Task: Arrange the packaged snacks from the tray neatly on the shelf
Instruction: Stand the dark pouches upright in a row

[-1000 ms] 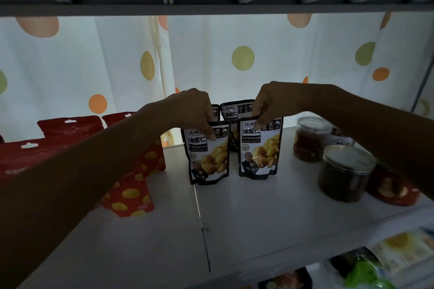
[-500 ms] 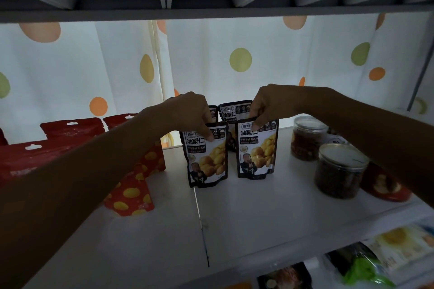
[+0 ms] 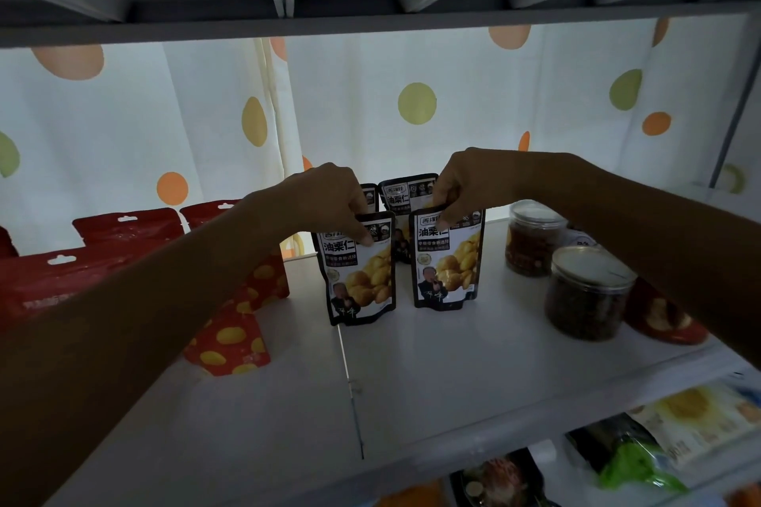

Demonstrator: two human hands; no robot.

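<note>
Two pouches held side by side on the shelf (image 3: 453, 375).
Right of the red packs (image 3: 123, 235), the left hand (image 3: 329, 198) pinches the top edge of the left pouch (image 3: 362, 280); the right hand (image 3: 473, 181) pinches the right pouch (image 3: 449, 263) at its top, left of the jars (image 3: 589, 292). Both stand upright straight below the fingers (image 3: 362, 237), bases on the shelf. The left one sits slightly nearer and tilted, so squaring it likely falls to the left hand.

"What's hanging at the back?"
"A white curtain (image 3: 465, 144) with orange and green dots, lit from behind."
"And to the right?"
"Two clear jars of dark stuff, the front jar (image 3: 587, 294) just beside the back jar (image 3: 531, 239). Below them lies a green packet (image 3: 634, 465)."
</note>
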